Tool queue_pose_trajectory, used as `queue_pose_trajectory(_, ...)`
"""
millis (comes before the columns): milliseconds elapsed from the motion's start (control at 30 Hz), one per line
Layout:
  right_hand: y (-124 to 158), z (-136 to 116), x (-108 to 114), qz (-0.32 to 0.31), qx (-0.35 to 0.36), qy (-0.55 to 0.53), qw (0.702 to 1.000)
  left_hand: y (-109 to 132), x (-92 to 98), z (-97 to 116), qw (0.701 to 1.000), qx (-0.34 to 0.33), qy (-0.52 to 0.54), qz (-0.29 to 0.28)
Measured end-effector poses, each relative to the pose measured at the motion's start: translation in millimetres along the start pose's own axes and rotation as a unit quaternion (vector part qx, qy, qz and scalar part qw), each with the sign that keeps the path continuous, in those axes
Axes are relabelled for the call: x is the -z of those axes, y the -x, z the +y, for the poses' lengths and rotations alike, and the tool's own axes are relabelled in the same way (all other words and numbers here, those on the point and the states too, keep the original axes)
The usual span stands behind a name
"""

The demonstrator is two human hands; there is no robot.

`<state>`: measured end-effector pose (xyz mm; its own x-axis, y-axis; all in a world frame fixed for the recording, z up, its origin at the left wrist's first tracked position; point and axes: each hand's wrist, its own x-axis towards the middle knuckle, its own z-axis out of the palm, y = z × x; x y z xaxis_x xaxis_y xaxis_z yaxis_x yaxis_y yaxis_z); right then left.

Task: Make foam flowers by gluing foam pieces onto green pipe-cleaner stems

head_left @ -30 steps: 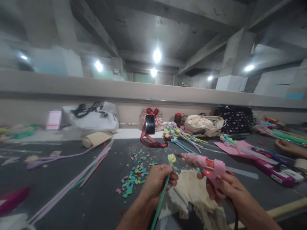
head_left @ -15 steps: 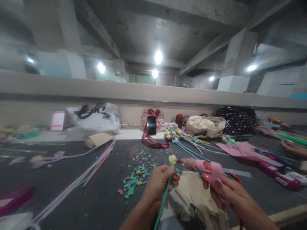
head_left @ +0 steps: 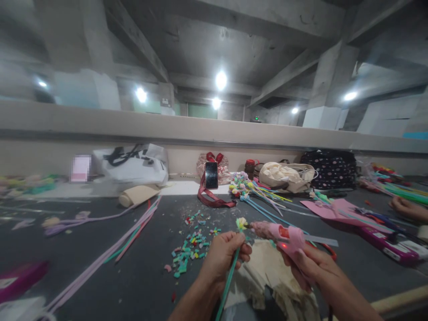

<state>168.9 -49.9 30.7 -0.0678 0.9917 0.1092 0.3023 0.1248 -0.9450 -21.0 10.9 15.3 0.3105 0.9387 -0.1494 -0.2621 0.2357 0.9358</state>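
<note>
Left hand (head_left: 224, 253) pinching green stem (head_left: 230, 279), right hand (head_left: 317, 266) clasping pink glue gun (head_left: 290, 240), nozzle (head_left: 250, 226) perhaps touching flower (head_left: 240, 223)

Illumination is supplied by overhead lamps (head_left: 221, 80), rendered as overexposed white spots with halos. The concrete ceiling (head_left: 200, 49) and dark tabletop (head_left: 140, 272) are dimly lit. A red glow is emitted by the pink glue gun (head_left: 295, 237). Lateral edges are stretched and blurred; an upright rectangle (head_left: 80, 168) at left is pixelated.
</note>
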Motion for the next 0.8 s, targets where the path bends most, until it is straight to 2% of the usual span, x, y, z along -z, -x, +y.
queue_pose_trajectory(133,0.6,1.4,-0.9,-0.006,0.011,0.004,1.000,-0.4,0.3,-0.3,1.000,0.001,0.005,-0.002)
queue_pose_trajectory(333,-1.9,7.4,2.1,-0.065,0.027,0.027,0.997,0.9,0.5,-1.3,1.000,0.002,-0.014,-0.005)
queue_pose_trajectory(467,-1.6,5.0,2.8,-0.032,0.023,0.038,0.999,3.6,-1.0,0.2,1.000,0.004,-0.014,-0.006)
queue_pose_trajectory(633,-0.1,1.9,6.6,-0.019,0.024,0.022,0.999,4.6,-0.9,1.1,1.000,0.019,0.000,-0.023)
queue_pose_trajectory(800,-0.7,4.3,12.1,-0.063,0.029,0.025,0.997,4.7,-0.9,0.3,0.999,0.017,-0.013,-0.027)
